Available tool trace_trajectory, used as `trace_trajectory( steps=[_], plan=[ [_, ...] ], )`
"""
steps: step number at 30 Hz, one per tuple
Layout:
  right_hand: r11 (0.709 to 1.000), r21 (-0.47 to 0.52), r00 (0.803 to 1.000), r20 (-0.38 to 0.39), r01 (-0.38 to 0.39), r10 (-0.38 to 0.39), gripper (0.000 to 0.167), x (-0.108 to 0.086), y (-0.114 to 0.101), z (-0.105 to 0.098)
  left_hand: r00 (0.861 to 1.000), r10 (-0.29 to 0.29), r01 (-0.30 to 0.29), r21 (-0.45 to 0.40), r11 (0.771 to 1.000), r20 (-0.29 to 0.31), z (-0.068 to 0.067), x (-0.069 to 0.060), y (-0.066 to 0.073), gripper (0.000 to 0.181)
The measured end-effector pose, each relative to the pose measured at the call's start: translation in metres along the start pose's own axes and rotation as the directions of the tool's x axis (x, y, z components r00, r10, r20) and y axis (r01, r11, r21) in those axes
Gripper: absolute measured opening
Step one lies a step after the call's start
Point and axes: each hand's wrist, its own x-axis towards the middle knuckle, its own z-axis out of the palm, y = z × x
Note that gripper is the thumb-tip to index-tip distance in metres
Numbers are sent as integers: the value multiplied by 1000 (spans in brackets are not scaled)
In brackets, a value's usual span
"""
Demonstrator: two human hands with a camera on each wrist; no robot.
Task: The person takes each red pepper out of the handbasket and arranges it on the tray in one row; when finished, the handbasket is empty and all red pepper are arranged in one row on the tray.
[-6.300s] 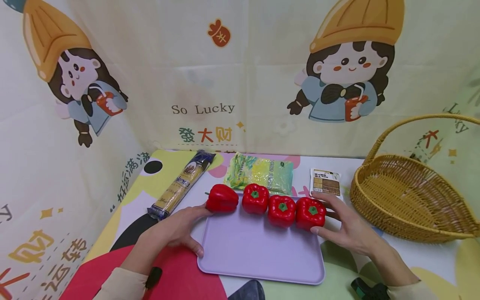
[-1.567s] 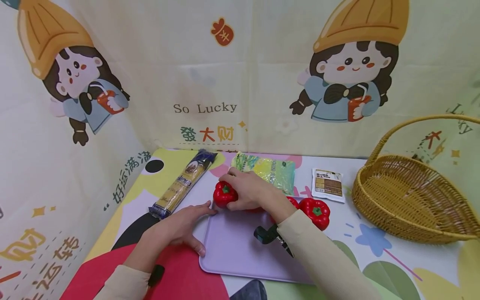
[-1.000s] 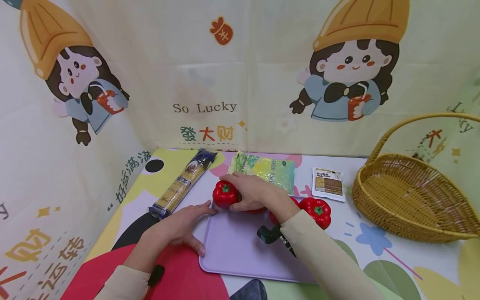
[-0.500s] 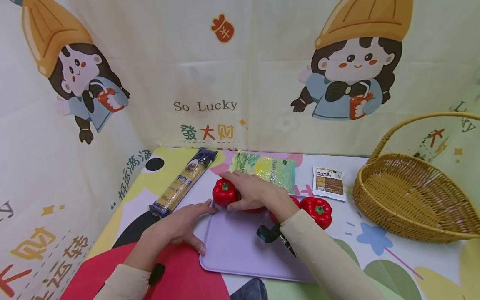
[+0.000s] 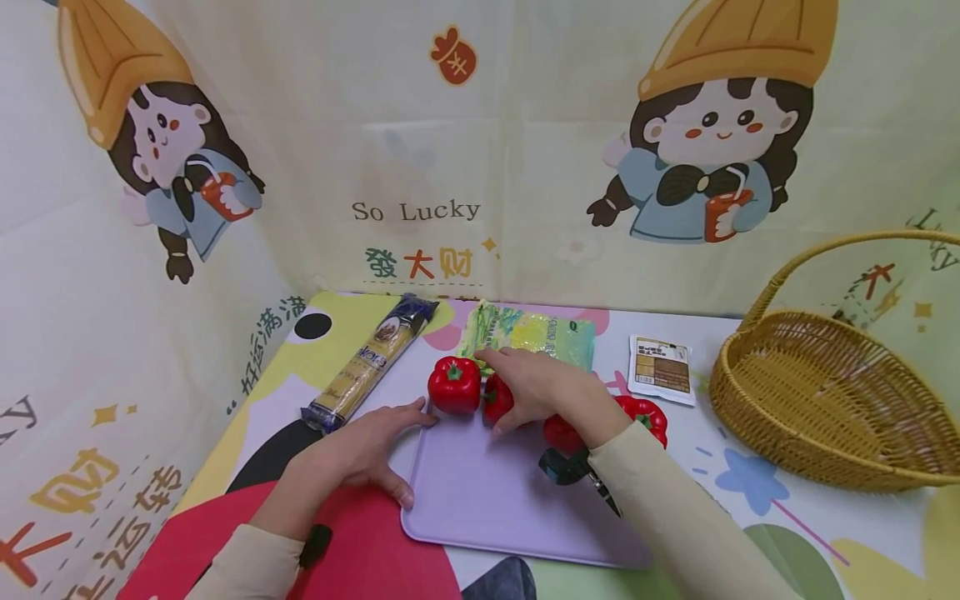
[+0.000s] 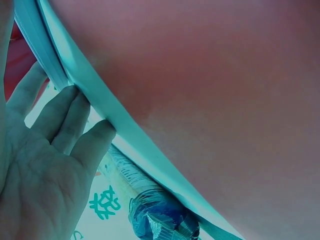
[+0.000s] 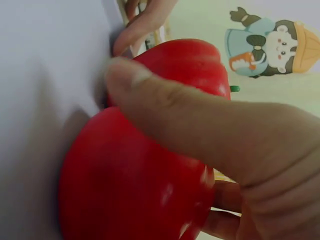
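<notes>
My left hand point(image 5: 352, 454) spreads its fingers at the left edge of the lilac tray point(image 5: 487, 512); in the left wrist view the fingertips point(image 6: 102, 129) rest near its rim. The leftmost red bell pepper point(image 5: 454, 385) stands stem up at the tray's far left corner. Just right of it, my right hand point(image 5: 543, 387) straddles a second bell pepper point(image 5: 495, 398), its thumb extended in the right wrist view; firm contact is not clear. A third bell pepper point(image 5: 561, 435) and a fourth bell pepper point(image 5: 647, 415) lie farther right, partly covered by the hand and wrist.
A spaghetti pack point(image 5: 371, 362) lies left of the tray. Behind it is a green-yellow bag point(image 5: 562, 340). To the right are a small white-and-brown packet point(image 5: 660, 369) and a wicker basket point(image 5: 825, 400) with a tall handle. A cartoon-printed cloth hangs behind.
The leftmost bell pepper, lying sideways at first, now stands stem up. My right hand came over from the tray's right end, held that pepper, then let go and shifted right. Left hand stayed.
</notes>
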Motion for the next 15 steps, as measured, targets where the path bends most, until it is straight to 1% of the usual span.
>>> trace_trajectory(
  steps=[3,6,11,15],
  plan=[
    [1000,-13,1000,11,-21,21,105,-3,3,1,1000,5,-5,-5,1000,2,-1,0,1,100],
    [999,-24,1000,2,-23,23,101,-5,5,1,1000,-3,3,-5,1000,4,-1,-1,2,100],
    [999,-41,1000,-10,-7,6,99,-9,7,-1,1000,-22,22,-1,1000,10,-1,-1,3,100],
    [999,-44,1000,-22,4,-5,98,-13,8,-4,1000,-21,22,-3,1000,11,-1,-1,3,100]
  ],
)
